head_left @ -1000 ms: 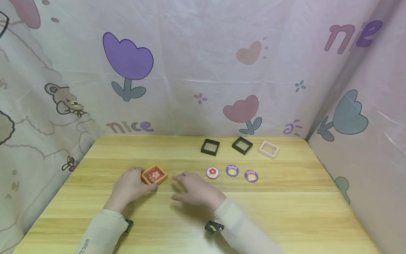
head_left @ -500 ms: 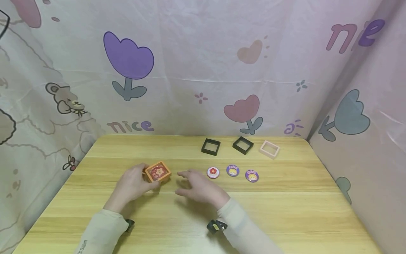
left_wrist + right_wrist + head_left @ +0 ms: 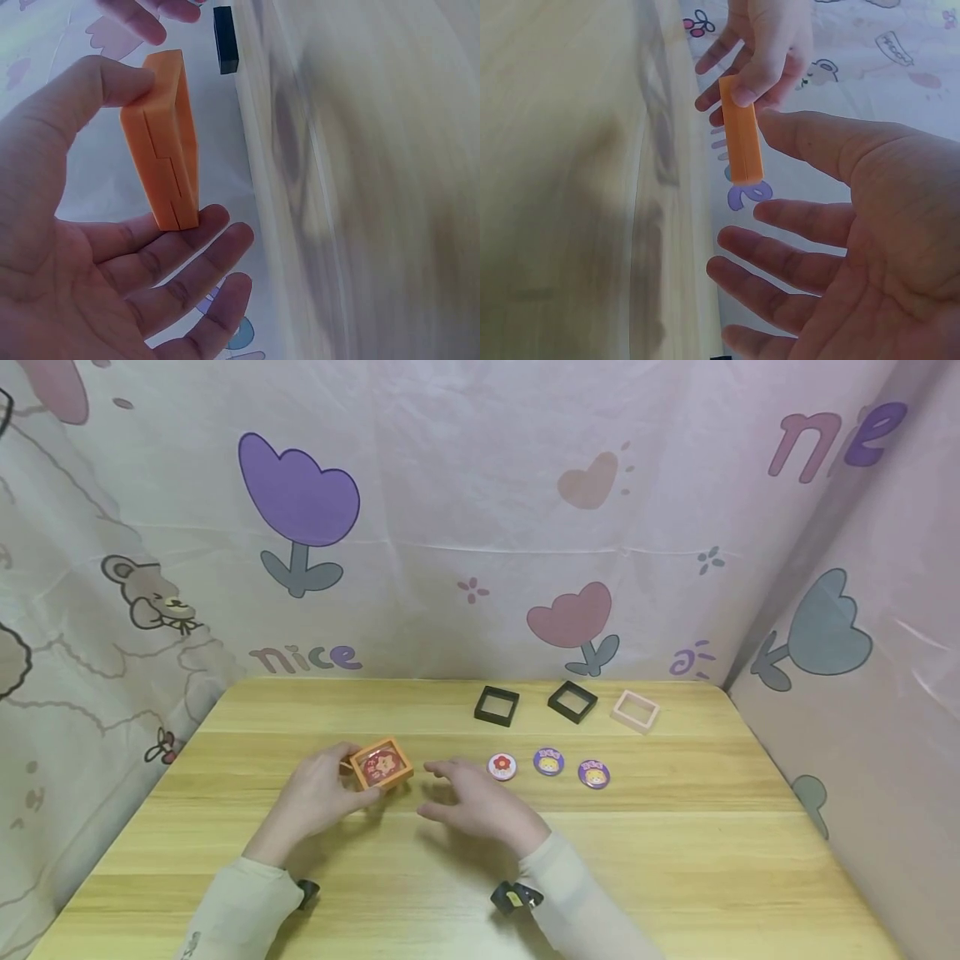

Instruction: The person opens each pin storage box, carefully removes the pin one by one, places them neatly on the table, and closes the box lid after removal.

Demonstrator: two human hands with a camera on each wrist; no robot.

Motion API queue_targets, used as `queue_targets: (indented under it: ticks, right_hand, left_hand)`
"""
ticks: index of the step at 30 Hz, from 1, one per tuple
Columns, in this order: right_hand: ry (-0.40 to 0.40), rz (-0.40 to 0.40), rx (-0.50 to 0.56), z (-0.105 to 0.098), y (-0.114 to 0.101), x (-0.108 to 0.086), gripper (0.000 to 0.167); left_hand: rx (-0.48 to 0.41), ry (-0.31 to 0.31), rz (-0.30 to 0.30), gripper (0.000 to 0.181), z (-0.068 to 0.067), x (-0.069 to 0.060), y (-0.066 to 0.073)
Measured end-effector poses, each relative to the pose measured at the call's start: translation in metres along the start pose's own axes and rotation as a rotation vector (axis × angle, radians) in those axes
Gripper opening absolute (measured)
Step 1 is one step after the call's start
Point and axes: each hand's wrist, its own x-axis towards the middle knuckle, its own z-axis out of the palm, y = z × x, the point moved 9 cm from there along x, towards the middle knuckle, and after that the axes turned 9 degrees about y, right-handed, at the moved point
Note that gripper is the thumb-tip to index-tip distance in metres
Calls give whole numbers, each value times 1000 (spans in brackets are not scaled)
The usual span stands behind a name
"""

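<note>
My left hand (image 3: 318, 793) pinches an orange square frame (image 3: 407, 770) between thumb and fingers, holding it tilted just above the table. Inside the frame, a red badge (image 3: 381, 766) with a pale star-like figure shows behind a clear film. In the left wrist view the thumb lies on one edge of the orange frame (image 3: 161, 150) and the fingertips support the opposite edge; a seam runs along its side. To the right of the frame, my right hand (image 3: 480, 806) hovers with fingers spread and nothing in them, apart from the frame.
Past my right hand lie a white badge (image 3: 502, 767) with a red flower and two purple badges, one (image 3: 549, 762) left of the other (image 3: 594, 774). Behind them sit two black frames, one (image 3: 480, 705) left of the other (image 3: 555, 701), and a pale pink frame (image 3: 619, 713). A patterned curtain (image 3: 420, 610) borders the table.
The left hand has raised the orange frame off the table, tilted it and shifted it slightly right. My right hand has moved a little to the right, still spread.
</note>
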Motion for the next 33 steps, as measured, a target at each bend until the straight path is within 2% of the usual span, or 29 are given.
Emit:
queue_targets:
  ticks: [13, 18, 27, 33]
  right_hand:
    - [32, 26, 81, -11, 8, -9, 70]
    - [44, 35, 103, -16, 11, -11, 74]
    - [69, 7, 118, -18, 12, -9, 85]
    - [58, -46, 125, -18, 8, -7, 86]
  left_hand:
    - [-25, 17, 26, 75, 0, -1, 11]
    - [-30, 24, 67, 75, 2, -2, 18]
    - [-86, -26, 193, 77, 8, -7, 38]
    - [-124, -93, 230, 77, 13, -6, 44]
